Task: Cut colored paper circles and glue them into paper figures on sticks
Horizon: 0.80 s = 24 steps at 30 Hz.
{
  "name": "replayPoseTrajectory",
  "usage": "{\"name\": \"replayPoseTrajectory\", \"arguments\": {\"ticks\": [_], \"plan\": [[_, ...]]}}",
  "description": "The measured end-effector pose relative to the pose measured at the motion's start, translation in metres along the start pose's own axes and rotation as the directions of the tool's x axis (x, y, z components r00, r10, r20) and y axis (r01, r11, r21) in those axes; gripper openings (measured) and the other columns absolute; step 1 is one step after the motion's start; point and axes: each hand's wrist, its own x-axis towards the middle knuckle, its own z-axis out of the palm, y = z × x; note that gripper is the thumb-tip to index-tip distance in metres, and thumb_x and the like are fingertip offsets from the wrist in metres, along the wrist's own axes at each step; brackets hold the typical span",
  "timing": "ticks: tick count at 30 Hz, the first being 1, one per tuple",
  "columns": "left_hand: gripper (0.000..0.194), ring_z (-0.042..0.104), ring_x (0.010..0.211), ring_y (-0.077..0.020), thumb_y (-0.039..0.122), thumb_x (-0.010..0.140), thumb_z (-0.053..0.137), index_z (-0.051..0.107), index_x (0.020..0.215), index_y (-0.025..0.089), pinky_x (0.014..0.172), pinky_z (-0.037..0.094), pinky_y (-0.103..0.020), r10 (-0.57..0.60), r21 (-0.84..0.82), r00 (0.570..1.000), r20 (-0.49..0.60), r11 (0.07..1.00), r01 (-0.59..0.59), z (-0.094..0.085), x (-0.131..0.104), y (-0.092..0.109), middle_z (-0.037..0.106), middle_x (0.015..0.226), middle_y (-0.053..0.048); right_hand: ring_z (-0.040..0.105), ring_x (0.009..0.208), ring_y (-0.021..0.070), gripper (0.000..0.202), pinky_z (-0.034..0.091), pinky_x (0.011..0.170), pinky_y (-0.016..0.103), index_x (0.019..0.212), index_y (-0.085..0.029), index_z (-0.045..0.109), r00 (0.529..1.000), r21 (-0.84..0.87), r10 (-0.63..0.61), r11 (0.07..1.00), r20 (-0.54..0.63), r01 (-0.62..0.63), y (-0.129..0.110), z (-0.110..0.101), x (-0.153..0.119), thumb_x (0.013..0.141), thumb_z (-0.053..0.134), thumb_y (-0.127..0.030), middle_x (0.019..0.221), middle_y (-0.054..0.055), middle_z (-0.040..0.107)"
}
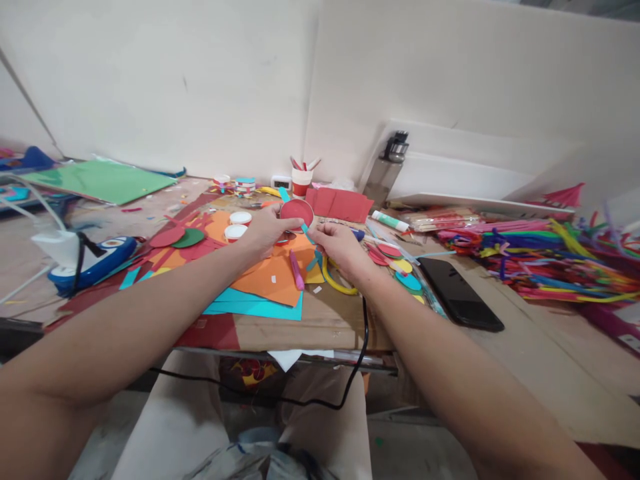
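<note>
My left hand (267, 232) grips a small paper cup (294, 212) whose round red end faces me, its fingers closed around the edge. A narrow light-blue paper strip (305, 230) lies at the cup's lower right, and my right hand (337, 245) pinches its end. Another light-blue tip (284, 194) sticks out above the cup. Below the hands are orange paper sheets (265, 283), light-blue sheets (255, 305) and a pink pen-like tool (297, 270). Two white-topped cups (240, 218) stand left of my left hand. A yellow curved piece (336, 283) lies under my right hand.
A black cord (364, 327) hangs over the table's front edge. To the right lie paper discs (407, 281), a phone (460, 293), a glue stick (391, 221) and pipe cleaners (530, 257). Behind stand a pen cup (301, 181), red paper (340, 204) and a bottle (385, 172).
</note>
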Motion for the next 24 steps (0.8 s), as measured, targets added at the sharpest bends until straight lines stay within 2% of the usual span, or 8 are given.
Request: {"name": "replayPoseTrajectory", "arguments": {"ticks": [9, 13, 19, 24], "plan": [[0.041, 0.057, 0.059, -0.0091, 0.023, 0.054, 0.082, 0.055, 0.084, 0.016, 0.051, 0.041, -0.021, -0.003, -0.009, 1.0, 0.004, 1.0, 0.003, 0.0011, 0.0, -0.0013, 0.065, 0.074, -0.001, 0.034, 0.052, 0.0087, 0.032, 0.025, 0.051, 0.025, 0.058, -0.02, 0.049, 1.0, -0.039, -0.019, 0.999, -0.006, 0.019, -0.0006, -0.0016, -0.0008, 0.07, 0.063, -0.046, 0.053, -0.005, 0.042], [0.04, 0.057, 0.061, -0.0096, 0.022, 0.054, 0.082, 0.057, 0.086, 0.016, 0.055, 0.045, -0.023, -0.025, -0.014, 1.0, 0.005, 1.0, 0.025, 0.002, -0.0011, 0.0009, 0.065, 0.077, -0.002, 0.034, 0.052, 0.0084, 0.03, 0.025, 0.051, 0.025, 0.059, -0.02, 0.049, 1.0, -0.045, -0.028, 0.999, -0.013, 0.027, 0.0006, -0.001, -0.0007, 0.07, 0.062, -0.044, 0.053, -0.005, 0.042], [0.033, 0.057, 0.064, -0.01, 0.032, 0.062, 0.078, 0.058, 0.083, 0.014, 0.058, 0.049, -0.025, -0.066, -0.083, 0.997, 0.041, 0.994, 0.069, 0.0034, -0.0034, 0.0036, 0.064, 0.075, -0.002, 0.035, 0.053, 0.0085, 0.028, 0.026, 0.052, 0.024, 0.06, -0.019, 0.05, 0.999, -0.076, -0.032, 0.997, -0.033, 0.029, 0.0032, -0.0005, -0.0004, 0.071, 0.061, -0.043, 0.055, -0.005, 0.043], [0.04, 0.059, 0.064, -0.0091, 0.023, 0.056, 0.082, 0.059, 0.088, 0.013, 0.059, 0.048, -0.023, -0.029, -0.027, 0.999, 0.038, 0.999, 0.03, 0.0015, 0.0, -0.0024, 0.066, 0.08, -0.002, 0.036, 0.054, 0.0086, 0.027, 0.027, 0.053, 0.024, 0.062, -0.019, 0.051, 0.999, -0.049, -0.016, 0.999, -0.029, 0.015, 0.003, 0.0002, -0.0005, 0.07, 0.062, -0.042, 0.057, -0.005, 0.045]]}}
